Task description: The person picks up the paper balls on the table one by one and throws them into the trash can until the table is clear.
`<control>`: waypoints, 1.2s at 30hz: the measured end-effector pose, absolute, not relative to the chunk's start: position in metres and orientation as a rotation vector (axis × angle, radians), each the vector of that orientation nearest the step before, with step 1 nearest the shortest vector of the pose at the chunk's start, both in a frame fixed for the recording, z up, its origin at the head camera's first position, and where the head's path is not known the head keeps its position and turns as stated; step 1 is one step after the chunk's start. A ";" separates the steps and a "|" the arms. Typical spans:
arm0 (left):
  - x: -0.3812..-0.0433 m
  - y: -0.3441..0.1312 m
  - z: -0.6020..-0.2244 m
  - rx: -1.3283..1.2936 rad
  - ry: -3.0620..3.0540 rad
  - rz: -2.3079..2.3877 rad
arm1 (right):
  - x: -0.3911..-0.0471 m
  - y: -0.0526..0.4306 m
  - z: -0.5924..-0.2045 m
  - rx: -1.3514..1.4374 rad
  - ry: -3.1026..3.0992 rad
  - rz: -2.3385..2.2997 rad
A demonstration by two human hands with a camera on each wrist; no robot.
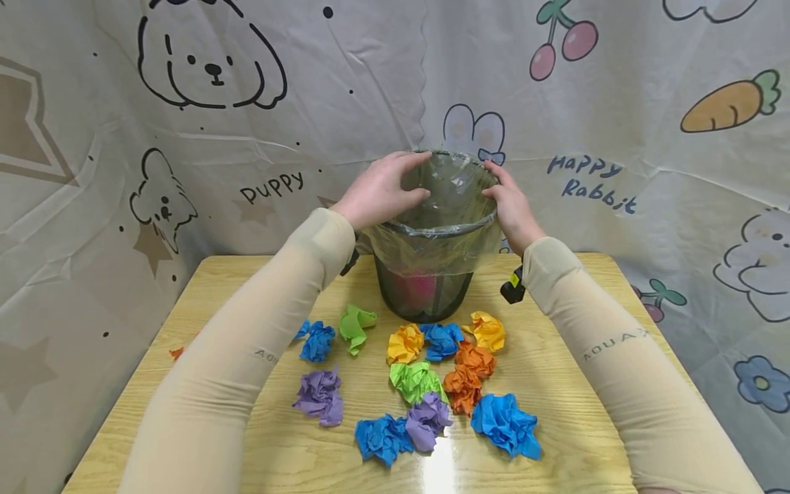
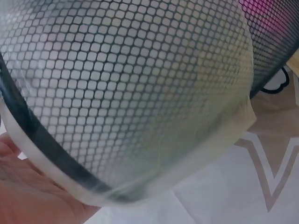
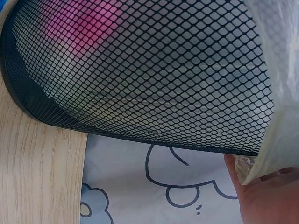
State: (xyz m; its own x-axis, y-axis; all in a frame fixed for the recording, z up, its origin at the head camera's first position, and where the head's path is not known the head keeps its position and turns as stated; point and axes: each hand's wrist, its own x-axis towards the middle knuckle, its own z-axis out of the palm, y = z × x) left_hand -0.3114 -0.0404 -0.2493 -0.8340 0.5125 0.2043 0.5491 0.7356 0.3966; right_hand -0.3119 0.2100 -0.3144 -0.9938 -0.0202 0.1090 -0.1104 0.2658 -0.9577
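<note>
A black mesh wastebasket (image 1: 426,295) stands upright on the table, lined with a clear plastic bag (image 1: 432,250) folded down over its rim. My left hand (image 1: 389,189) grips the bag at the left of the rim, its thumb and fingers curved over the opening. Opposite it, my right hand (image 1: 512,206) holds the bag's edge at the right of the rim. In the right wrist view, bunched plastic (image 3: 245,168) shows by that hand's fingers. Something pink (image 3: 88,23) shows through the mesh low in the basket.
Several crumpled paper balls lie in front of the basket, among them a blue one (image 1: 506,425), a purple one (image 1: 319,396), a green one (image 1: 356,329) and an orange one (image 1: 463,389). A printed curtain (image 1: 358,82) hangs behind the wooden table (image 1: 574,439).
</note>
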 end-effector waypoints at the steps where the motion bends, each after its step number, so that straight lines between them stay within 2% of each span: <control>1: -0.311 -0.041 -0.249 -0.870 -2.850 -0.666 | -0.312 0.210 -0.314 0.128 -2.437 1.855; 10: -0.306 -0.059 -0.246 -0.754 -2.911 -0.491 | -0.311 0.208 -0.315 0.120 -2.428 1.849; 36: -0.307 -0.137 -0.245 -0.588 -2.932 -0.479 | -0.306 0.202 -0.316 0.145 -2.436 1.843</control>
State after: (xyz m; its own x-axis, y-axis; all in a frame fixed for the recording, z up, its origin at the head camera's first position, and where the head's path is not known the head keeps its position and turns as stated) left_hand -0.3068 -0.1372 -0.2450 -0.9184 0.3570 0.1706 0.3928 0.8749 0.2834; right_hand -0.3058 0.2025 -0.3161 -0.9920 -0.0253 0.1238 -0.1260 0.2705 -0.9544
